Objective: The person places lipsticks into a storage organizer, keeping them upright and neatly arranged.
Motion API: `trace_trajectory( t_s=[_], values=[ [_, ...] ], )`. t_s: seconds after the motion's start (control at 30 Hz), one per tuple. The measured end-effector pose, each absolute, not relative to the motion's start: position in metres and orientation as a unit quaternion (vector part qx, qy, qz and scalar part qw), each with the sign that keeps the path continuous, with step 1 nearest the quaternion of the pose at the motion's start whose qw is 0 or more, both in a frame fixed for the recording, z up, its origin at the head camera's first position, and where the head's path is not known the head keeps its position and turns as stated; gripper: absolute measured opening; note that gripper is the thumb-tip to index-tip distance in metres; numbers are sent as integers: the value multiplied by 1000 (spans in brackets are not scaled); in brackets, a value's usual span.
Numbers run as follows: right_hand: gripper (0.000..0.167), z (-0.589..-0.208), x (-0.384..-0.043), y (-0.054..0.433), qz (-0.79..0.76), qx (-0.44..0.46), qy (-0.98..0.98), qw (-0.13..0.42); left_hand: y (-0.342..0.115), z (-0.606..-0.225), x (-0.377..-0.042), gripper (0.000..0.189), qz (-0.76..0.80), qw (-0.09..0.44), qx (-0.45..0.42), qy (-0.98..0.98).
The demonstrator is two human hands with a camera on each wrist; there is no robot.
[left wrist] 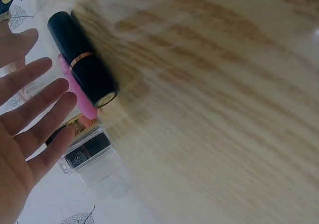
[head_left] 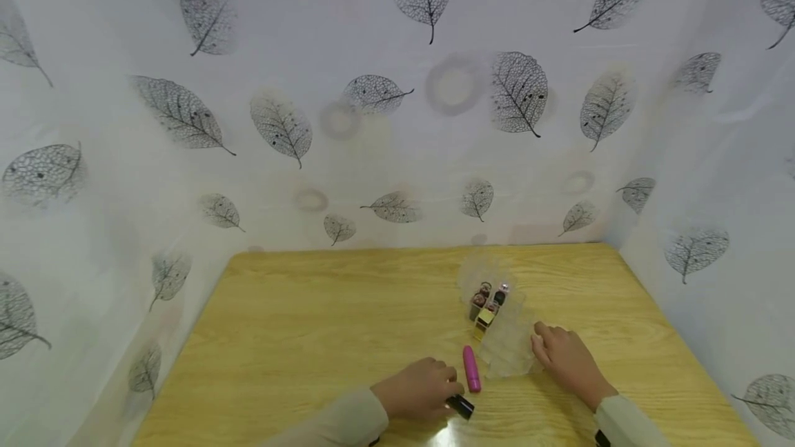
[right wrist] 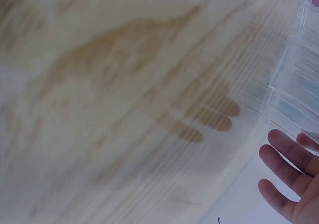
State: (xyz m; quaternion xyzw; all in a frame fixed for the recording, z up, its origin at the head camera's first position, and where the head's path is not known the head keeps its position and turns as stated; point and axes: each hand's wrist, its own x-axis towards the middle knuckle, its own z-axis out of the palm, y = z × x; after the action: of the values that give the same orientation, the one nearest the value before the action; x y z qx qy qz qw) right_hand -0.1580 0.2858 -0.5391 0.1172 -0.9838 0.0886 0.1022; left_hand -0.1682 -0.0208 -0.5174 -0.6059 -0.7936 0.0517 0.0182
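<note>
My left hand (head_left: 422, 386) is over the table at the front, its fingers spread and relaxed in the left wrist view. Beside its fingertips lies a black lipstick tube (left wrist: 82, 59) with a thin gold band. Just beyond that is a bright pink tube (head_left: 471, 369), lying on the wood. A clear plastic organizer (head_left: 509, 350) stands further right, with several small cosmetics (head_left: 486, 317) in its left part, dark, gold-topped and silver-topped. At the organizer's right edge is my right hand (head_left: 568, 357), fingers loosely bent and slightly apart; the right wrist view shows no item gripped.
The wood-grain table (head_left: 323, 323) has a glossy surface that mirrors the right hand's fingers. White sheeting (head_left: 373, 143) with a leaf print hangs along its back and both sides.
</note>
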Motion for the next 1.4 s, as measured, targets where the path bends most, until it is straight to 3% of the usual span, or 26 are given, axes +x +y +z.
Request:
trace_trajectory(
  t_s=[0.43, 0.6, 0.87, 1.1, 1.4],
  values=[
    [25, -543, -160, 289, -2, 159, -966, 204, -21, -522, -167, 26, 51, 19, -599, -799],
    [40, -546, -164, 292, -17, 187, -954, 235, -18, -525, -172, 28, 53, 21, -601, -797],
    [23, -544, -164, 290, -9, 194, -957, 215, -14, -531, -179, 28, 59, 11, -603, -795],
    [23, -544, -165, 290, -11, 202, -952, 231, -8, -535, -182, 26, 72, 30, -599, -797],
    [18, -546, -163, 291, -1, 191, -956, 221, -3, -533, -183, 17, 85, 10, -589, -804]
  ],
)
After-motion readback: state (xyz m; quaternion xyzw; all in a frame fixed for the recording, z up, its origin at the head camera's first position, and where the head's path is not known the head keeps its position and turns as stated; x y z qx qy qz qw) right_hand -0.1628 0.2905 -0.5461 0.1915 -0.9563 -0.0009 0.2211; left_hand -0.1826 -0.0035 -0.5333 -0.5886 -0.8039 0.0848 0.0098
